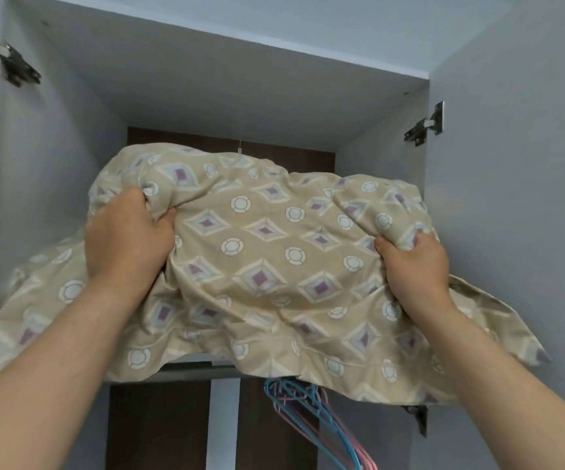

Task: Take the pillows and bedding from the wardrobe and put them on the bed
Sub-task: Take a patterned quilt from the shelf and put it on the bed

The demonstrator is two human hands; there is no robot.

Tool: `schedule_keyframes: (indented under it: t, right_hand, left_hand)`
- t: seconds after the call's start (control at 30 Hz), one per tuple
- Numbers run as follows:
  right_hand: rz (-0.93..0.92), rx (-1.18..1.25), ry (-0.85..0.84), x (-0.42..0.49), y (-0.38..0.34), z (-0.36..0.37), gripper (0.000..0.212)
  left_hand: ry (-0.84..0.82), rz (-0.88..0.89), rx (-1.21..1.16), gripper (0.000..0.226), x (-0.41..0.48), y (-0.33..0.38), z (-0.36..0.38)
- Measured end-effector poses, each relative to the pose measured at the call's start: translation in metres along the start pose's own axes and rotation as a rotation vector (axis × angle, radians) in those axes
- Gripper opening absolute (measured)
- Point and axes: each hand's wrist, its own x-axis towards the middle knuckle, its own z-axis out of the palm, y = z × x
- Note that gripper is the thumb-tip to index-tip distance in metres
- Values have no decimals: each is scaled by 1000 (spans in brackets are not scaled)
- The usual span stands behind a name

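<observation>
A beige pillow (267,252) printed with purple diamonds and white circles fills the upper compartment of the grey wardrobe (226,96). Its loose cover hangs over the shelf's front edge on both sides. My left hand (128,235) bunches the fabric at the pillow's upper left. My right hand (413,262) clamps a fold at its right side. Both arms reach up from below. Whatever lies behind the pillow is hidden.
Blue and pink plastic hangers (311,412) dangle below the shelf (192,368), right of centre. Metal door hinges sit on the left wall (6,59) and the right wall (426,125). The back panel is dark brown.
</observation>
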Motion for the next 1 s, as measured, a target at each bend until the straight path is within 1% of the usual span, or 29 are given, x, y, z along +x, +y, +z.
schedule_keyframes:
  t: [0.17, 0.33, 0.57, 0.7, 0.83, 0.93, 1.0]
  right_hand:
    - [13, -20, -25, -37, -21, -59, 31]
    - [15, -27, -45, -74, -45, -101, 30]
    - [42, -77, -47, -136, -75, -151, 34]
    - [82, -142, -27, -180, -82, -180, 38]
    - [131, -241, 18, -223, -82, -205, 39]
    - [169, -312, 49, -254, -85, -223, 40]
    - [208, -365, 63, -274, -89, -238, 39]
  left_hand:
    - [-36, -25, 28, 31, -36, 22, -62]
    - [-46, -78, 13, 29, -64, 32, -115]
    - [-52, -142, -52, 29, -104, 23, -173]
    - [-117, -254, -175, 31, -142, 4, -187]
    - [-229, -359, -244, 33, -179, -10, -192]
    - [-292, -403, -276, 32, -200, -9, -195]
    - [-356, -403, -309, 32, -214, -7, -199]
